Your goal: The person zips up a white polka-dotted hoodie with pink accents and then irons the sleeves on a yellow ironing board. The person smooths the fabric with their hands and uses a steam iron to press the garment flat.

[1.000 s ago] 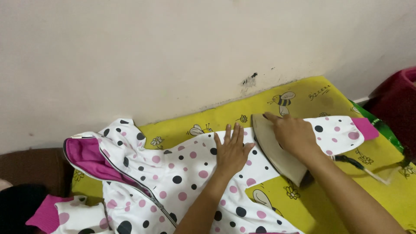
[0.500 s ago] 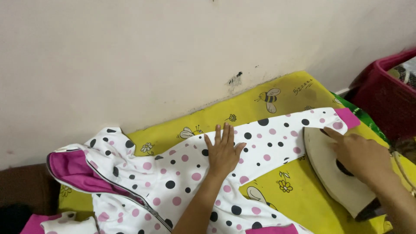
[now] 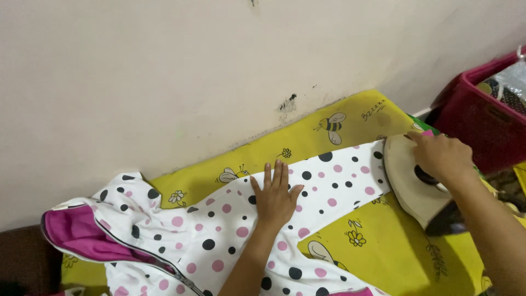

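A white hooded garment (image 3: pixel 219 230) with pink and black dots and a pink lining lies spread on a yellow cloth (image 3: pixel 383 257) printed with bees and flowers. My left hand (image 3: pixel 275 194) rests flat, fingers apart, on the garment's sleeve. My right hand (image 3: pixel 438 156) grips the handle of a cream clothes iron (image 3: pixel 408 183), which sits on the far end of the sleeve at the right. The sleeve's cuff is hidden under the iron.
A pale wall (image 3: pixel 219 71) with a dark chipped spot runs along the back edge of the cloth. A dark pink plastic basket (image 3: pixel 482 115) holding fabric stands at the right. The garment's zip and hood lie at the lower left.
The iron has travelled right along the sleeve from beside my left hand to the sleeve's end. My left hand has stayed flat on the sleeve. The view has shifted.
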